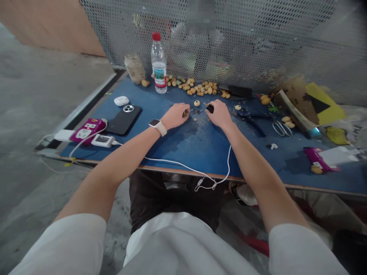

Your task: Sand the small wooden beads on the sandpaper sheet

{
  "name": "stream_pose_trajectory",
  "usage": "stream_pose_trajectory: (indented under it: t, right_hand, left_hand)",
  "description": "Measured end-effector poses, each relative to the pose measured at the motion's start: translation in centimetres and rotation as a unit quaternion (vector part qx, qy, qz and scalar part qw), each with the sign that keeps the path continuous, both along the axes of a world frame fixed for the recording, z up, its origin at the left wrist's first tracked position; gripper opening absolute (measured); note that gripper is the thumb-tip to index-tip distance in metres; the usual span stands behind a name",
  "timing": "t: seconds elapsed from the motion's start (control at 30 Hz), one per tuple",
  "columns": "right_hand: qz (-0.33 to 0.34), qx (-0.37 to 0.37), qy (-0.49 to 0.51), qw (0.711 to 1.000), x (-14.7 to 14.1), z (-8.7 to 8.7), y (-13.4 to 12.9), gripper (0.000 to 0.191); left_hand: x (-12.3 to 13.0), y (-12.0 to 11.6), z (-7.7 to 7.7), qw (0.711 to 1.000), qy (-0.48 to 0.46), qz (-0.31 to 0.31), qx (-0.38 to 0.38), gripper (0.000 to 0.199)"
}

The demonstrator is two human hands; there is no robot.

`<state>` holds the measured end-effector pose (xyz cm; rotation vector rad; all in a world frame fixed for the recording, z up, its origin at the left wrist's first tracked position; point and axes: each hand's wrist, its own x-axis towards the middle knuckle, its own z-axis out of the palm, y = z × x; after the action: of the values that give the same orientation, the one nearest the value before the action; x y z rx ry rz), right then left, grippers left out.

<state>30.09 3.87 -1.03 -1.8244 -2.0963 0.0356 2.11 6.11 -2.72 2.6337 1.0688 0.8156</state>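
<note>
My left hand [177,115], with a watch on the wrist, rests on the blue table [183,143] with its fingers curled round a small yellow-brown piece [185,114], mostly hidden. To its right, my right hand [220,114] is closed on a small black object [210,109] whose kind I cannot make out. Several small dark bits [196,111] lie between the hands. Just beyond them sits a pale round ball with a dark hole [196,103]. A similar ball [237,107] lies right of my right hand.
Tan balls [197,88] line the perforated metal panel [229,46] beside a water bottle [159,68]. Left are a phone [124,121], earbud case [121,101] and purple power strip [88,130]. Scissors [282,128] and dark-handled tool [254,124] lie right. A white cable [177,163] crosses the front edge.
</note>
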Motion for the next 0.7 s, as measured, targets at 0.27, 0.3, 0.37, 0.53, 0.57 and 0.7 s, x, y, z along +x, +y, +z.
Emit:
stream_pose_trajectory:
  t: [0.27,0.3,0.37,0.53,0.57,0.7]
  right_hand:
    - [0.115,-0.012,-0.024,0.993,-2.6,-1.0,1.0,0.026]
    - [0.114,-0.012,-0.029,0.993,-2.6,-1.1,1.0,0.026]
    - [0.111,-0.009,-0.031,0.993,-2.3,-1.2,1.0,0.027]
    - [0.081,0.023,0.029,0.996,-0.6,-1.3,0.8,0.038]
    - [0.068,0.03,0.042,0.996,-0.3,-1.3,0.9,0.039]
    - [0.047,0.026,0.048,0.997,-0.4,-1.1,1.3,0.04]
  left_hand:
    - [0.0,0.1,-0.3,1.0,-0.011,0.012,0.009,0.025]
    - [-0.1,0.2,-0.3,1.0,-0.011,0.01,0.006,0.026]
    - [-0.2,0.2,-0.3,1.0,-0.011,0.006,-0.006,0.027]
    - [-0.3,-0.1,0.1,1.0,0.011,0.002,-0.019,0.026]
    - [-0.3,-0.1,0.2,1.0,0.016,0.004,-0.018,0.025]
    - [-0.1,-0.2,0.3,1.0,0.022,0.005,-0.011,0.024]
